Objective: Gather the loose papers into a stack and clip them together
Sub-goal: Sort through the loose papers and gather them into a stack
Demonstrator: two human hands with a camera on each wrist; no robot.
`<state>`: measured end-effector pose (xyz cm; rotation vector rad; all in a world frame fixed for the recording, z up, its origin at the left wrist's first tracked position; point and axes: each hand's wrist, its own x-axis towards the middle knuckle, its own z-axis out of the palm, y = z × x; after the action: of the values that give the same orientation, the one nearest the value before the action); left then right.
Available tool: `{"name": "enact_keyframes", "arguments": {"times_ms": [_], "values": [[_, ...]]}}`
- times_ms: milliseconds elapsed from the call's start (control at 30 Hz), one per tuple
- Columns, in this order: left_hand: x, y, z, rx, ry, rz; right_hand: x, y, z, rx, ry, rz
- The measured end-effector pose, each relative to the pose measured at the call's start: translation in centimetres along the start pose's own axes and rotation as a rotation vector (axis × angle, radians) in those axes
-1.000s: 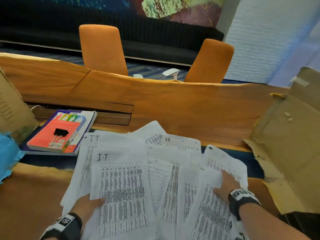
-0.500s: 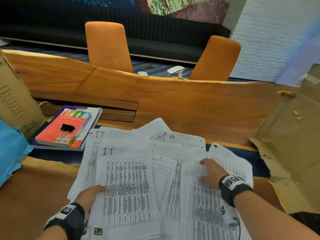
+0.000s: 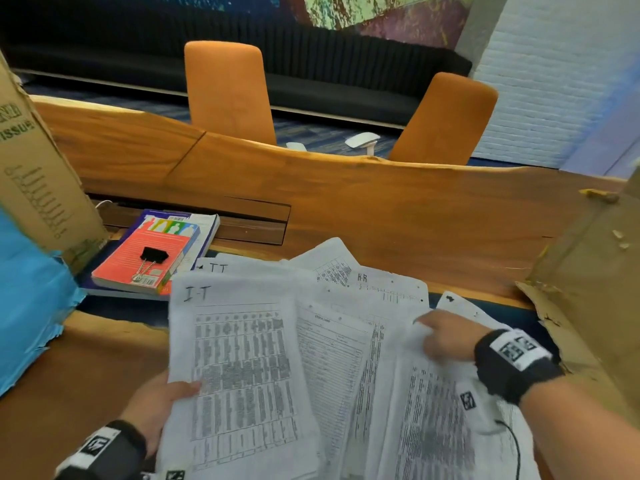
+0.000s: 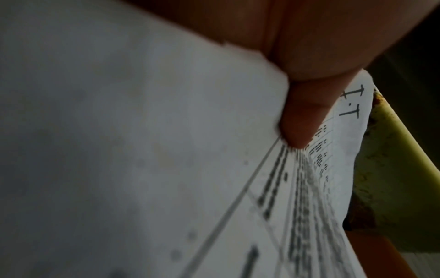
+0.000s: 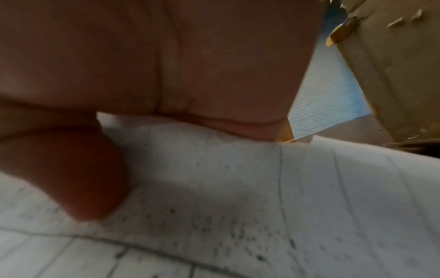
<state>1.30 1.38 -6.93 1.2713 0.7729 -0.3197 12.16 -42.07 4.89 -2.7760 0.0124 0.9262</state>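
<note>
Papers [image 3: 242, 358] fan across the table, left hand [image 3: 156, 403] pinching 1 edge, right hand [image 3: 446, 337] clutching another.

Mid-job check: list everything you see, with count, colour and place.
papers: many, white, printed, fanned over the near table
binder clip: one, black, on the red book
books: two stacked, red over purple, far left
cardboard boxes: two, brown, left and right edges
blue sheet: one, left
table: one, orange wood
chairs: two, orange, beyond the table
left hand: grips papers' left edge
right hand: holds right-side papers
</note>
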Motion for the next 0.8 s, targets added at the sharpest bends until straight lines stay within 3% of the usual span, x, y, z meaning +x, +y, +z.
{"name": "enact_keyframes", "arguments": {"times_ms": [167, 333, 433, 567, 667, 800], "values": [[2.0, -1.3, -4.1, -0.001, 0.124, -0.034, 1.4, -6.5, -2.3, 0.142, 0.167, -0.063], [3.5, -2.3, -5.1, 0.108, 0.086, -0.061, 7.4, -12.2, 4.3, 0.01, 0.131, -0.058], [4.3, -2.8, -5.5, 0.131, 0.07, -0.073, 9.0, -13.0, 9.2, -0.169, 0.11, -0.033], [4.2, -2.6, -5.5, 0.154, 0.084, -0.059, 9.6, -13.3, 11.7, -0.346, 0.238, -0.05], [3.0, -2.0, -4.9, 0.174, 0.083, -0.041, 9.4, -13.0, 11.7, -0.332, 0.278, -0.018], [2.3, -1.5, -4.5, 0.195, 0.073, -0.031, 9.3, -12.0, 11.3, -0.251, 0.204, -0.014]]}}
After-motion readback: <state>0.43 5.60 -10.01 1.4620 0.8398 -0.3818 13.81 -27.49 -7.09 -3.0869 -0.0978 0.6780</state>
